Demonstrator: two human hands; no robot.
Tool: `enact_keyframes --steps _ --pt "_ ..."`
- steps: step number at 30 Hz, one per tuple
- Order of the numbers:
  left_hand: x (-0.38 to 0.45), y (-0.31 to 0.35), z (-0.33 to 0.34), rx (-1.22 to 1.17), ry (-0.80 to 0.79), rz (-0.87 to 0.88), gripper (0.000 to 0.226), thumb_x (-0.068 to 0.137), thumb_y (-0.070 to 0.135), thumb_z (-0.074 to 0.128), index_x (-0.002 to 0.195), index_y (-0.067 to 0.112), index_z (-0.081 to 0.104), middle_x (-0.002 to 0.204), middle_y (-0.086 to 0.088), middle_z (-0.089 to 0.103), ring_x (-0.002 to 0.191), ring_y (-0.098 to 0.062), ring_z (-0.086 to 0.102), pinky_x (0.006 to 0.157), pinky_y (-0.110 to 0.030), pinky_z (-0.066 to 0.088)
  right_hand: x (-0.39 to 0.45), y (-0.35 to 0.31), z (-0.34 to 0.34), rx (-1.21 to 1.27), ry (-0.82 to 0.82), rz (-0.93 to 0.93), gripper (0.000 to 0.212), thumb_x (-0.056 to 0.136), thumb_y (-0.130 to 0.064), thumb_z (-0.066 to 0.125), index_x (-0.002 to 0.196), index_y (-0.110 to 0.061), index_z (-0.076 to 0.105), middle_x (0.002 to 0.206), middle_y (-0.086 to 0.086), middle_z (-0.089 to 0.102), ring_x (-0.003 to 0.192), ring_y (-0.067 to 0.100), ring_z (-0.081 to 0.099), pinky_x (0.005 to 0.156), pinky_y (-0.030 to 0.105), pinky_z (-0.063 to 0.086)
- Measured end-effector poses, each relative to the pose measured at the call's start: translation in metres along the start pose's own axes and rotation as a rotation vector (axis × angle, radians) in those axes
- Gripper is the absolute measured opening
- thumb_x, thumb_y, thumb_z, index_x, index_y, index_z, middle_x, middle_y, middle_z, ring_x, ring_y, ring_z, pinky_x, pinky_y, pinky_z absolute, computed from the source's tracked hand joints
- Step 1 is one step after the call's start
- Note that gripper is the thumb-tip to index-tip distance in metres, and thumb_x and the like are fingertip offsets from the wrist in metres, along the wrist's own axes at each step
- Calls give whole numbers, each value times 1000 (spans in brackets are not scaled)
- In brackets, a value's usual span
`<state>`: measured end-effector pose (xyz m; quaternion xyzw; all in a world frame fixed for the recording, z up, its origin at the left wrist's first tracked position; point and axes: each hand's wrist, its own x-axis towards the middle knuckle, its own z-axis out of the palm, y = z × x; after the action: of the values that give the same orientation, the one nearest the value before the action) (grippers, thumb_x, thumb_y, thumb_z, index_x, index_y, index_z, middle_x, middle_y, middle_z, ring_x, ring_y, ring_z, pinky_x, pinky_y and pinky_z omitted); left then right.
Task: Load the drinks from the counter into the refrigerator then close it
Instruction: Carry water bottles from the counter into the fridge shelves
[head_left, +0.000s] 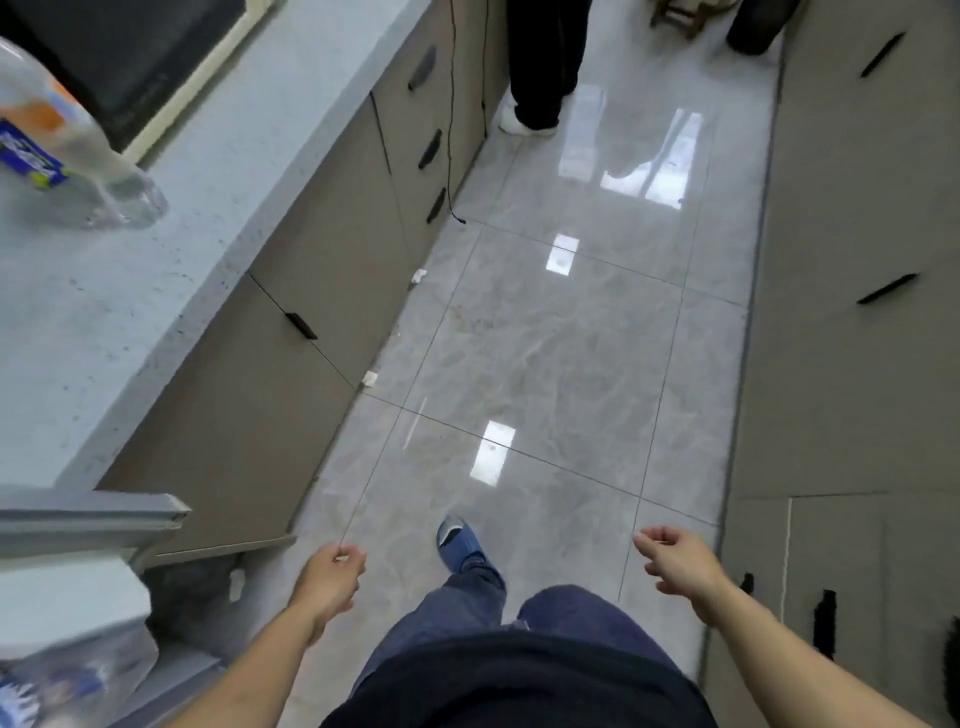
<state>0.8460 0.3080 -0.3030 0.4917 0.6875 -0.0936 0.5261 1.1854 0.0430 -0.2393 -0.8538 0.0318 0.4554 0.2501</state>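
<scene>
We see a blurred bottle (78, 150) on the counter (156, 291), cropped at the left edge, while left hand (330, 577) and right hand (675, 564) hang loosely curled, holding nothing.

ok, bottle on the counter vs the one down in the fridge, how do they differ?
The counter bottle stands in the open on the counter, orange and blue on its label. The fridge bottle sits low inside the fridge, its label mostly blue. Both are clear plastic and blurred.
</scene>
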Motion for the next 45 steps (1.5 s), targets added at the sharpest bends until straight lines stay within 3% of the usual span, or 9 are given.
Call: enact_keyframes --steps 7,12,16,19,25,29,33,38,45 --pt "25 96 -6 -216 56 42 17 95 24 53 94 11 64 86 -4 64 71 -18 57 59 -27 48 56 -92 -14 -190 -60 -33 16 94 -28 65 98 -12 64 90 9 65 83 28 60 76 44 55" --pt "23 112 -2 -362 143 -50 16 98 23 54 97 10 63 86 -5 62 68 -17 55 55 -25 46 120 -150 -22 -351 -188 -68 26 94 -26 65 95 0 66 74 10 54 67 24 45 57 31 37" --pt "2 111 4 -455 259 -193 9 98 25 54 93 23 61 93 -5 66 74 -20 62 58 -28 53 166 -217 -21 -508 -254 -132 25 92 -28 65 75 -11 59 64 6 50 61 22 42 53 28 37" --pt "-13 107 16 -539 326 -292 11 98 25 56 102 18 63 94 -9 68 73 -23 62 63 -32 53 194 -275 -9 -615 -323 -225 26 93 -30 64 71 -19 56 58 -2 50 60 20 44 54 30 40" --pt "-41 117 46 -746 454 -449 17 98 30 57 105 16 63 98 -8 67 84 -27 66 71 -38 58 201 -381 53 -775 -476 -445 21 90 -33 67 94 -13 70 83 3 63 74 20 54 73 35 46" --pt "-45 137 39 -1034 523 -495 17 100 27 55 108 13 61 101 -12 68 85 -29 64 65 -33 54 173 -437 113 -790 -584 -522 20 90 -30 69 101 -13 70 97 6 69 81 20 60 79 35 50" --pt "-32 157 3 -1115 635 -411 18 101 32 54 109 18 62 102 -6 70 93 -26 66 71 -33 54 124 -478 175 -771 -709 -637 13 91 -26 69 100 -16 68 97 2 69 88 18 64 89 36 52" --pt "-5 188 -77 -1161 772 -188 15 99 32 56 101 21 66 97 -2 72 89 -22 68 65 -28 55 46 -509 246 -734 -866 -803 17 91 -29 69 106 -20 68 93 -2 69 83 12 64 81 28 53" --pt "2 236 -213 -1151 913 151 10 98 38 56 100 35 65 89 13 73 84 -9 70 61 -19 56 -81 -567 325 -606 -1028 -1112 13 87 -36 70 99 -31 69 88 -6 70 86 13 69 83 35 59"
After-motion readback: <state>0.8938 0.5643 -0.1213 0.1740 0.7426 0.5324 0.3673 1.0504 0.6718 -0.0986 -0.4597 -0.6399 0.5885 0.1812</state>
